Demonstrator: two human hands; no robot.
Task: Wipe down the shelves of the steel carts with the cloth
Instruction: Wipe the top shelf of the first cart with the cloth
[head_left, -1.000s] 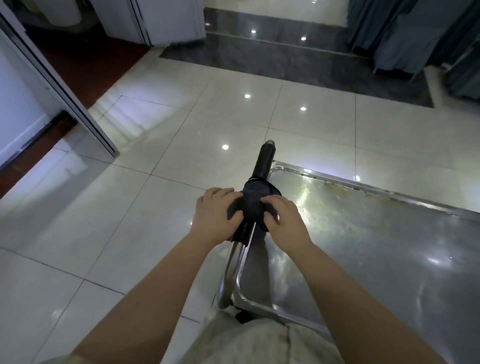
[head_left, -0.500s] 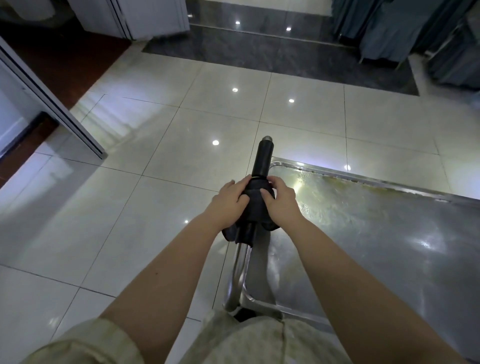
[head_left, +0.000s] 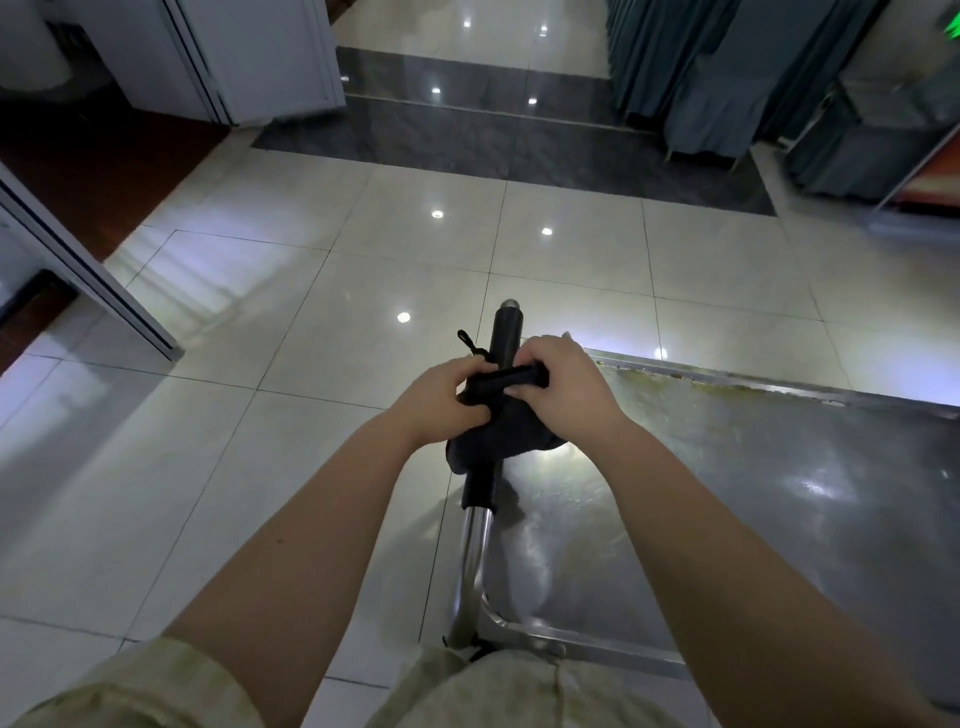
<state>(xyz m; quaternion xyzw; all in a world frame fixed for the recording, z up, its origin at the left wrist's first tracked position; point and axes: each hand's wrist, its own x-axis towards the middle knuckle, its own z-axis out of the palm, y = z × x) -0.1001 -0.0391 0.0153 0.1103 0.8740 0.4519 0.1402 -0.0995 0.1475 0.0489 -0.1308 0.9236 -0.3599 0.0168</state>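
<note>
No writing, label, brand or number can be read anywhere in this view. A small green glowing patch at the upper right edge, above the blue-grey curtains, may be a lit sign, but it is cut off and too blurred to read.

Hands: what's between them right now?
In the head view, the dark cloth, bunched over the cart handle's black grip; left hand and right hand both hold it.

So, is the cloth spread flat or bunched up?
Bunched up. The cloth hangs crumpled over the cart handle, gripped by the left hand and right hand.
</note>
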